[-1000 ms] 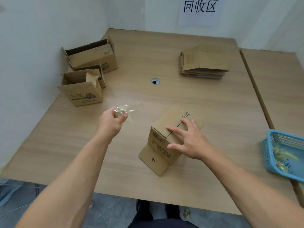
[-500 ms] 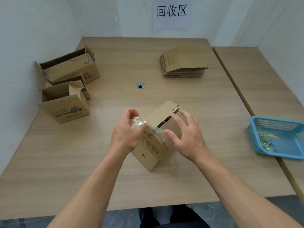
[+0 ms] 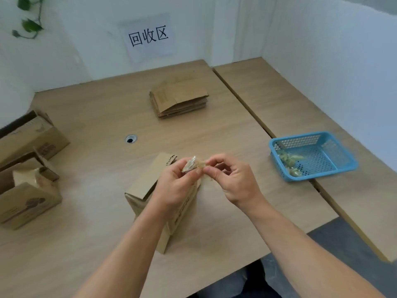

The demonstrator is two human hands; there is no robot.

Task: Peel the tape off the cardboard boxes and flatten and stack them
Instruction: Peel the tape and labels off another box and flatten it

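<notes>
Pinching crumpled tape (image 3: 191, 166), left hand (image 3: 175, 187) and right hand (image 3: 235, 181) hover over one edge of the box (image 3: 144, 187).

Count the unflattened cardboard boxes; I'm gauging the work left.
4, probably: centre box in front; at far left, back box, middle box and front box. The middle box is partly hidden.

A crumpled wad of clear tape (image 3: 191, 165) is pinched between the fingertips of the left hand (image 3: 176, 187) and the right hand (image 3: 234, 179), just above a brown cardboard box (image 3: 144, 187). This box stands near the middle of the desk (image 3: 96, 117), one flap open at its far end. A stack of flattened boxes (image 3: 179, 100) lies far centre. More open boxes (image 3: 30, 198) sit huddled at the left edge.
</notes>
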